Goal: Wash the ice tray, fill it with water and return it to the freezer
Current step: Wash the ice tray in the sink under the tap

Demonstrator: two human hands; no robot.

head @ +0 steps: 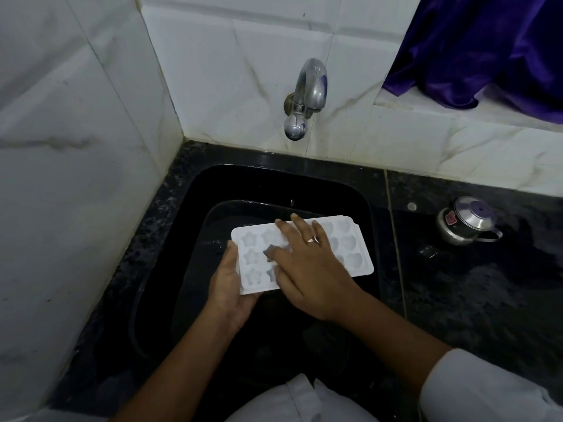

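Nearest me, my left hand is cupped under the near short end of the tray, thumb up over the rim, fingers closed round that edge and carrying it above the sink. My right hand lies flat across the middle of the tray, fingers spread and loose, pressing a small grey scrub pad into one of the star cups (I can't tell how firmly the pad is pinched, my palm hides most of it).

The tray looks like thin white plastic, light enough for one hand, probably a bit springy if I twist it. I'd judge it slick when wet and soapy, so the grip belongs on the flat rim at the short ends, not over the cups. Star moulds near me, heart moulds at the far end; those corners will likely trap grime.

Past the tray, the sink is black and deep. On the counter to the right sits a little steel pot, well apart from my work. Farther back the tap juts from the tiled wall, no water visibly running, and purple cloth hangs at the far right.
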